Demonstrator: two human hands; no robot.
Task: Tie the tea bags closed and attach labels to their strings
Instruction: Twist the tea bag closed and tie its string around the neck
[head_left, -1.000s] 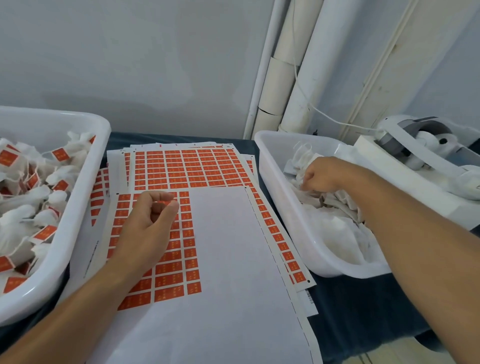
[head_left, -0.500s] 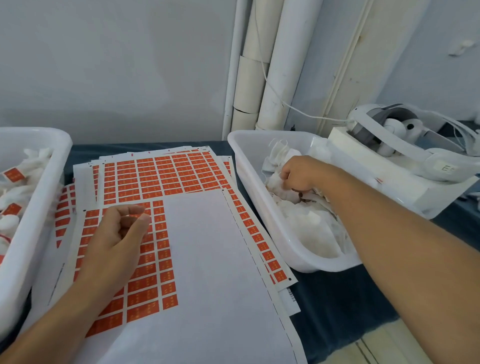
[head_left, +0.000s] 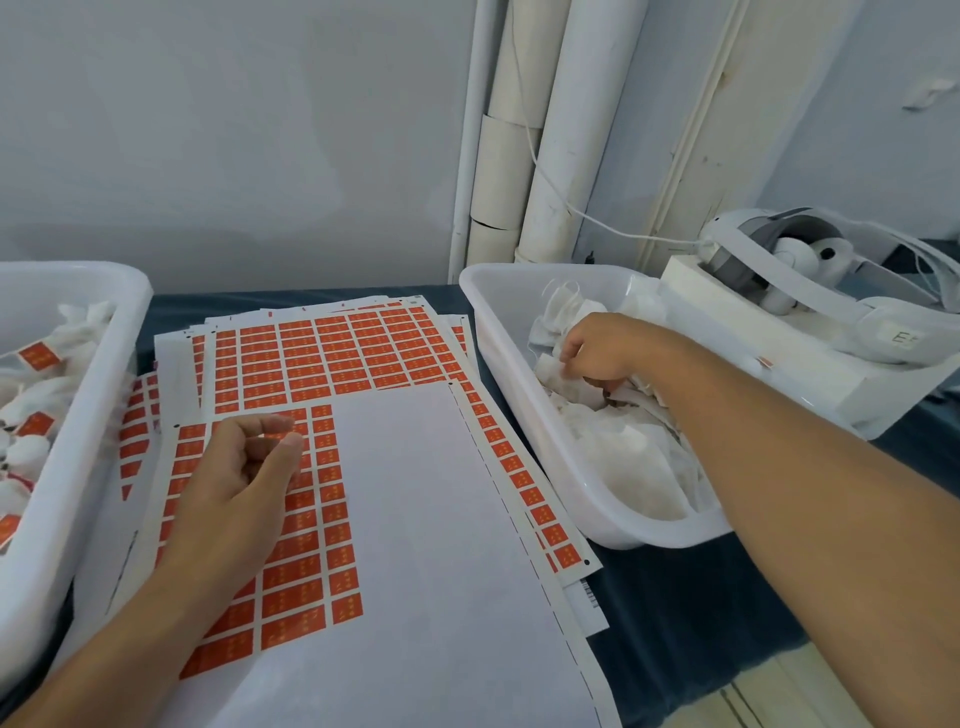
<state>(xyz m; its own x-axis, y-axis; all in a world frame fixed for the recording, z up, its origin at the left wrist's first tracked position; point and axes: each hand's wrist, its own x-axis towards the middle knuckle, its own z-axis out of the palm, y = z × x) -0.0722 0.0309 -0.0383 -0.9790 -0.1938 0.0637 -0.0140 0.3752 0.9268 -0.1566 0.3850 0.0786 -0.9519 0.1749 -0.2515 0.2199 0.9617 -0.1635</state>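
Dark tabletop, sheets unmoved: right hand (head_left: 589, 351) now digs deeper into right tub (head_left: 498, 332), fingers curled on an untied tea bag (head_left: 553, 371), while left hand (head_left: 244, 467) keeps pinching a peeled label (head_left: 274, 435).

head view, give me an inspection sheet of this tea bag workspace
surface: dark blue cloth-covered table, mostly under paper sheets and tubs.
job's things: stacked white sheets of orange rectangular labels; the top sheet is largely peeled. White plastic tub on the right holds loose white tea bags. White plastic tub on the left holds white bags bearing orange labels.
clutter: white headset on a white box.
grippers: left hand pinches what looks like an orange label above the top sheet; right hand is in the right tub, fingers curled on a tea bag.
cables: thin white cable runs down the pipes to the headset.
surroundings: pale wall, white vertical pipes.
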